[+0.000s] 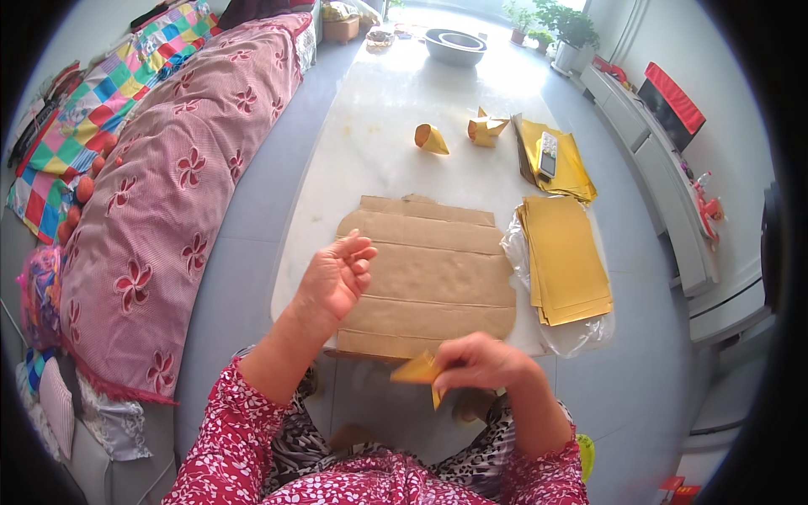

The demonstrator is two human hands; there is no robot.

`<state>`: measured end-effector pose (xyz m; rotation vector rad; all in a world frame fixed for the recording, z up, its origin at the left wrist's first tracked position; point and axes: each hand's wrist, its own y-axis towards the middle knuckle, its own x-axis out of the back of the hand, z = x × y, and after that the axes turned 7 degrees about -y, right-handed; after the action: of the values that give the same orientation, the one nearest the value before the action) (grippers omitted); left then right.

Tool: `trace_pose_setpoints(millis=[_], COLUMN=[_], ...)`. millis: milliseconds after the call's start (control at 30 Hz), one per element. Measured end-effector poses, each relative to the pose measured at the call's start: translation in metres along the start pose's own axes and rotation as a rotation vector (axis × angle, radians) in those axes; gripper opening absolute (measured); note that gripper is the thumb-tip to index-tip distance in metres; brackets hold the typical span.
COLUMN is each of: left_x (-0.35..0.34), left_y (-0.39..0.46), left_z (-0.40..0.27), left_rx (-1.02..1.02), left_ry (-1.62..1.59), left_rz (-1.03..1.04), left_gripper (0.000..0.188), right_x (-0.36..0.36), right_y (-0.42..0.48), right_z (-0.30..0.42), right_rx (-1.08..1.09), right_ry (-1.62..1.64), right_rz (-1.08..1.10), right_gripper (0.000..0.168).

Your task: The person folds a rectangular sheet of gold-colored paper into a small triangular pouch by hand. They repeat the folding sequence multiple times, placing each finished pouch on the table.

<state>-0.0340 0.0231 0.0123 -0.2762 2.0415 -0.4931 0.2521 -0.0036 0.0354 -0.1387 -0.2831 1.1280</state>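
My right hand (476,363) grips a folded piece of gold paper (416,369) just off the near edge of the table. The paper has pointed ends and looks slightly blurred. Above the left part of a flat cardboard sheet (435,278) hangs my left hand (338,278), its fingers loosely curled together and no object visible in them. A stack of gold paper sheets (568,259) lies on clear plastic to the right of the cardboard. Farther up the table are a gold paper cone (432,139) and a folded gold paper piece with several points (486,129).
A phone-like handset (548,154) rests on more gold sheets (577,167). Grey basins (454,55) stand at the far end of the white table (315,208). A sofa with a pink cover (170,208) runs along the left, a low cabinet (669,202) along the right.
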Motion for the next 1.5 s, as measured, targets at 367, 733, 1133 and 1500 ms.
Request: trace_pose_setpoints(millis=[367, 733, 1133, 1500], left_x=[0.009, 0.002, 0.003, -0.001], left_y=[0.004, 0.001, 0.005, 0.003], left_z=[-0.014, -0.002, 0.011, 0.013], left_rx=[0.025, 0.076, 0.156, 0.159], left_ry=[-0.007, 0.074, 0.152, 0.199], left_rz=[-0.040, -0.033, -0.076, -0.089], left_gripper=[0.016, 0.011, 0.012, 0.011], right_x=[0.049, 0.070, 0.083, 0.085], right_y=[0.027, -0.046, -0.094, -0.103], right_z=[0.028, -0.014, -0.064, -0.076], right_rx=[0.541, 0.068, -0.511, -0.595], right_ry=[0.678, 0.121, -0.821, -0.740], right_rz=[-1.050, -1.419, -1.255, -1.090], right_gripper=[0.028, 0.011, 0.065, 0.080])
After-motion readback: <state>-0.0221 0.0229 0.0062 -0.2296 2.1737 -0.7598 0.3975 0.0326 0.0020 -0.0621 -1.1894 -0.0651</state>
